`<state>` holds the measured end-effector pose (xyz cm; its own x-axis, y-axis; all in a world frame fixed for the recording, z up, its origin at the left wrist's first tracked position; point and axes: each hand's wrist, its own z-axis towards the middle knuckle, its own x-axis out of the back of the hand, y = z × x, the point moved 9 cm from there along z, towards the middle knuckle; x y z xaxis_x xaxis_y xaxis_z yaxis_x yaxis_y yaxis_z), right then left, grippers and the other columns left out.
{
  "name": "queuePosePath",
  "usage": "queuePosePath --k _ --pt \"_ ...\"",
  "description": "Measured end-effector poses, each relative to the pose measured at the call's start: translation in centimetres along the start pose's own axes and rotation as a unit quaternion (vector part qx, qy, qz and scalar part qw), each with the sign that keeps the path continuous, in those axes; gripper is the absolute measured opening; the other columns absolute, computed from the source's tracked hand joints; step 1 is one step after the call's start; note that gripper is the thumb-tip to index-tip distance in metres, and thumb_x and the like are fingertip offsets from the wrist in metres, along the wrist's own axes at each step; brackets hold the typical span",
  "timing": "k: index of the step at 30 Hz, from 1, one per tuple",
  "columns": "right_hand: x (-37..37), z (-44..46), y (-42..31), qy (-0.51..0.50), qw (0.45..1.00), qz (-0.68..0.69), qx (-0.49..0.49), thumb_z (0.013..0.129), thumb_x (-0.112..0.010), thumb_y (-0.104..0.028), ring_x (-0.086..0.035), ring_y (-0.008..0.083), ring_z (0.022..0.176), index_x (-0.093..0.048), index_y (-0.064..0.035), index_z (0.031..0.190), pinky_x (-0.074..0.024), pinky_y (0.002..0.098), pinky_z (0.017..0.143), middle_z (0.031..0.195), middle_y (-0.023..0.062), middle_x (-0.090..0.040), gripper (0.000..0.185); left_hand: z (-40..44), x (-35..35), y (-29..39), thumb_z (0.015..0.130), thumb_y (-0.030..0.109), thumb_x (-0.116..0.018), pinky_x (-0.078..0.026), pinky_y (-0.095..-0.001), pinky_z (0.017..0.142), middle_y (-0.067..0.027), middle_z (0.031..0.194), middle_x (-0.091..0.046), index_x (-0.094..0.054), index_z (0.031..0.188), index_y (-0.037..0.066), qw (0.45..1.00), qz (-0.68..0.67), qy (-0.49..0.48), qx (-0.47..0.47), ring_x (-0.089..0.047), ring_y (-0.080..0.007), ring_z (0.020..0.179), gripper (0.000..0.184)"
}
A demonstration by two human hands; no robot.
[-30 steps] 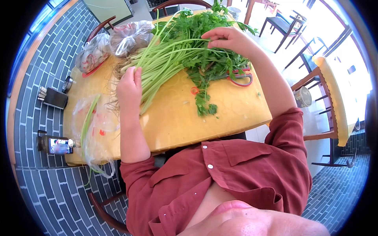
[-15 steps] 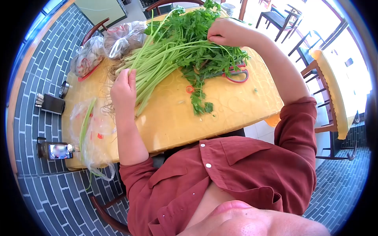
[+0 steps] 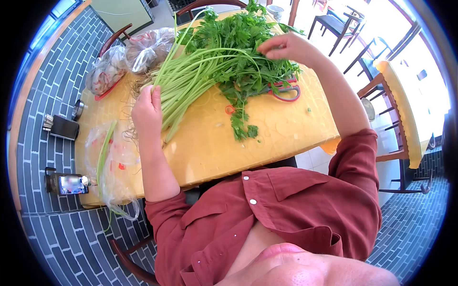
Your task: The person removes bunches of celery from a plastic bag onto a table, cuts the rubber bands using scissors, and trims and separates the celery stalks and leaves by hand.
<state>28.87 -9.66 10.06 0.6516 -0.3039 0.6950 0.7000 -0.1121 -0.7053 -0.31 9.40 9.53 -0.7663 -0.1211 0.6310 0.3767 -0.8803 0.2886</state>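
Note:
A large heap of leafy green stalks (image 3: 191, 81) lies across the table, roots to the left and leaves to the right. My left hand (image 3: 147, 107) is closed on a few long stalks near the root end, at the heap's left. Over the leaves (image 3: 238, 35) at the heap's right, my right hand (image 3: 279, 46) has its fingers apart, slightly curled, and nothing shows between them. Red-handled scissors (image 3: 286, 93) lie partly under the leaves, below my right hand. A small red ring (image 3: 230, 110) lies beside a loose leafy sprig (image 3: 240, 125).
Knotted plastic bags (image 3: 149, 47) stand at the table's back left. A clear bag (image 3: 114, 167) with a green stalk hangs over the front left edge. A phone (image 3: 72, 184) and a black holder (image 3: 64, 127) are by the brick wall. Chairs (image 3: 334, 24) stand beyond.
My right hand moved right over the leaves, closed there half a second ago, and has since opened. My left hand has shifted slightly left with the stalks.

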Motion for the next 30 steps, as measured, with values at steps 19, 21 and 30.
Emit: queuePosePath --k 19,21,30 --pt "-1.6 -2.9 0.5 0.018 0.999 0.006 0.032 0.089 -0.058 -0.024 -0.059 0.0117 0.074 -0.063 -0.0047 0.096 -0.0464 0.0265 0.067 0.084 0.0025 -0.065 0.022 0.4 1.3 -1.6 0.092 0.026 -0.054 -0.044 -0.0396 0.055 -0.0149 0.07 -0.058 -0.059 0.09 0.005 0.999 -0.006 0.025 0.03 -0.056 -0.0333 0.062 0.021" --pt "-0.9 -3.1 -0.6 0.051 0.993 -0.099 0.05 0.086 -0.056 -0.019 -0.06 0.019 0.078 -0.063 -0.0049 0.094 -0.0471 0.0301 0.074 0.081 0.006 -0.063 0.017 0.4 1.4 -1.2 0.092 0.026 -0.054 -0.044 -0.0394 0.055 -0.0147 0.071 -0.058 -0.058 0.09 0.005 1.0 0.005 0.022 0.016 -0.056 -0.0333 0.063 0.022" --pt "1.4 -3.0 -1.5 0.259 0.913 -0.279 0.145 0.083 -0.055 -0.013 -0.056 0.0215 0.073 -0.063 -0.0035 0.089 -0.0466 0.0304 0.068 0.075 0.0104 -0.058 0.013 0.4 0.6 -0.6 0.092 0.028 -0.054 -0.043 -0.0383 0.056 -0.0155 0.07 -0.057 -0.059 0.091 0.006 1.0 0.002 -0.022 0.002 -0.055 -0.0331 0.062 0.023"
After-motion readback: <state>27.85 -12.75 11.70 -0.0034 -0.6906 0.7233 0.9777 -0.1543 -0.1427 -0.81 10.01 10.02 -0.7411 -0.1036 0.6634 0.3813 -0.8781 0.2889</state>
